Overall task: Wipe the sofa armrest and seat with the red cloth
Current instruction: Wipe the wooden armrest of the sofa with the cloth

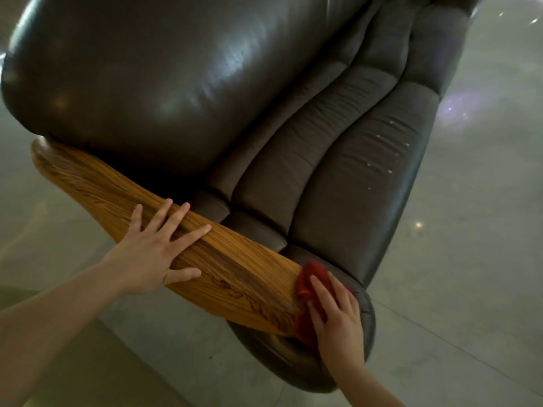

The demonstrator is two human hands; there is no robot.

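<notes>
Cloth (315, 273) at front end of armrest (223, 261), left of seat (352, 186)

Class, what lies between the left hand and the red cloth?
Only bare wooden armrest separates the left hand from the red cloth, per the head view.

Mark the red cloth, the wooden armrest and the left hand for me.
red cloth (304, 289): head view, on its bunched fold at the armrest's end.
wooden armrest (235, 268): head view, on bare grain along its top.
left hand (147, 254): head view, on the back of the hand.
</notes>
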